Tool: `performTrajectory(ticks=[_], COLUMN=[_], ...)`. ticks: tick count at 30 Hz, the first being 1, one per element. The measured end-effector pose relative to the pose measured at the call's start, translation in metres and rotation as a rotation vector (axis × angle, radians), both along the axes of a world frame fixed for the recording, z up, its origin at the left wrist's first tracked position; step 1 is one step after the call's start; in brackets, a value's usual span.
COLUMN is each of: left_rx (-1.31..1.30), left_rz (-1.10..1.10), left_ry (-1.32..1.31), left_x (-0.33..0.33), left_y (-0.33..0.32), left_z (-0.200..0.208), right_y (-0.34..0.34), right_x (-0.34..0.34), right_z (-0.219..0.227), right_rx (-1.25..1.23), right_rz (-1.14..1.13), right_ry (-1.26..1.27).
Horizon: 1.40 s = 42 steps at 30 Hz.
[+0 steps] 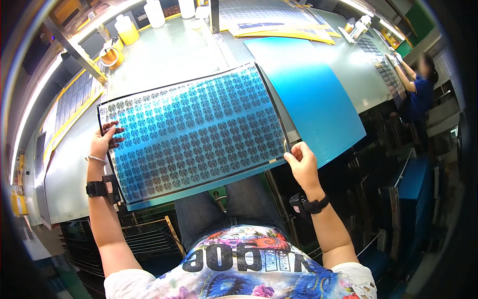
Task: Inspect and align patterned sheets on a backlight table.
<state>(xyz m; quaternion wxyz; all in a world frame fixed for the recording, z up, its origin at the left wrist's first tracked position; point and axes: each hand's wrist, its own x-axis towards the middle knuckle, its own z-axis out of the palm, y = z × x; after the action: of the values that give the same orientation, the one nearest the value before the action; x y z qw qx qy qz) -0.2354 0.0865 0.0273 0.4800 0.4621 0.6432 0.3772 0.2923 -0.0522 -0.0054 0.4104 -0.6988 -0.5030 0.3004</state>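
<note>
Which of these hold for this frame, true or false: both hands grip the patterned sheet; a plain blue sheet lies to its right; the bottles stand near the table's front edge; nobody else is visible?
1. Both hands hold the patterned transparent sheet. True: left hand and right hand grip opposite edges.
2. A plain blue sheet lies to its right. True.
3. The bottles stand near the table's front edge. False: they stand at the far side.
4. Nobody else is visible. False: a co-worker works at the far right.

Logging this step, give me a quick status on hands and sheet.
Left hand and right hand grip opposite edges of the patterned sheet. Sheet held above the table. Nothing blocking.
</note>
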Motion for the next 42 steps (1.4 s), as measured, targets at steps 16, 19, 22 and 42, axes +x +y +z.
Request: performTrajectory(ticks=[16, 19, 22, 42], left_rx=[-0.056, -0.068, -0.053, 0.025], left_rz=[0.022, 0.013, 0.006, 0.145], left_ry=[0.052, 0.044, 0.031, 1.119], left_x=[0.001, 0.003, 0.003, 0.019], left_y=[-0.011, -0.006, -0.004, 0.009], left_z=[-0.003, -0.011, -0.004, -0.037], right_y=[-0.007, -0.006, -0.004, -0.002], right_x=[0.006, 0.005, 0.005, 0.006], right_z=[-0.005, -0.003, -0.003, -0.004], right_rx=[-0.011, -0.039, 0.013, -0.156], right_rz=[0.033, 0.015, 0.012, 0.116], right_ry=[-0.174, -0.176, -0.127, 0.257])
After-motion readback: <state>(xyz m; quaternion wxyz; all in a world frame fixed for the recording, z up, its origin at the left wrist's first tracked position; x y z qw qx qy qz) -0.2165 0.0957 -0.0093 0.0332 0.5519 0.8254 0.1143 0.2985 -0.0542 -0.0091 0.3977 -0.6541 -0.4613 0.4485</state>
